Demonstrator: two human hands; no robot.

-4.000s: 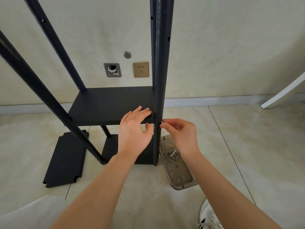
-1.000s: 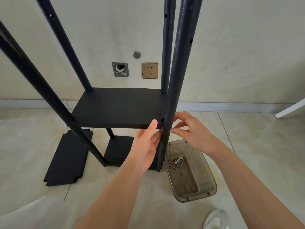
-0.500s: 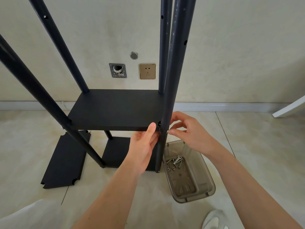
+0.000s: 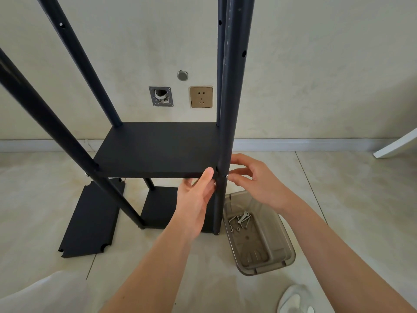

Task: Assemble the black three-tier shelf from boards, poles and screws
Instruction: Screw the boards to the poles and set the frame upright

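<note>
A half-built black shelf stands on the tile floor. Its middle board [image 4: 158, 150] sits between four upright poles, above the bottom board [image 4: 158, 206]. My left hand [image 4: 196, 199] grips the middle board's near right corner, thumb on top and fingers underneath. The near right pole [image 4: 230, 109] rises beside that corner. My right hand [image 4: 250, 179] pinches a silver screw [image 4: 227, 176] set in the pole's right side at board height. A third black board [image 4: 92, 218] lies flat on the floor at the left.
A clear brown plastic tray [image 4: 268, 251] with several screws [image 4: 240, 219] sits on the floor right of the shelf. The wall behind carries a gold socket [image 4: 201, 96] and an open metal box [image 4: 161, 96]. A white leg [image 4: 397, 144] leans at far right; my shoe [image 4: 295, 300] shows below.
My left hand has shifted from lying on top of the board to gripping its corner edge. My right hand stays at the screw in the pole, its fingers slightly turned.
</note>
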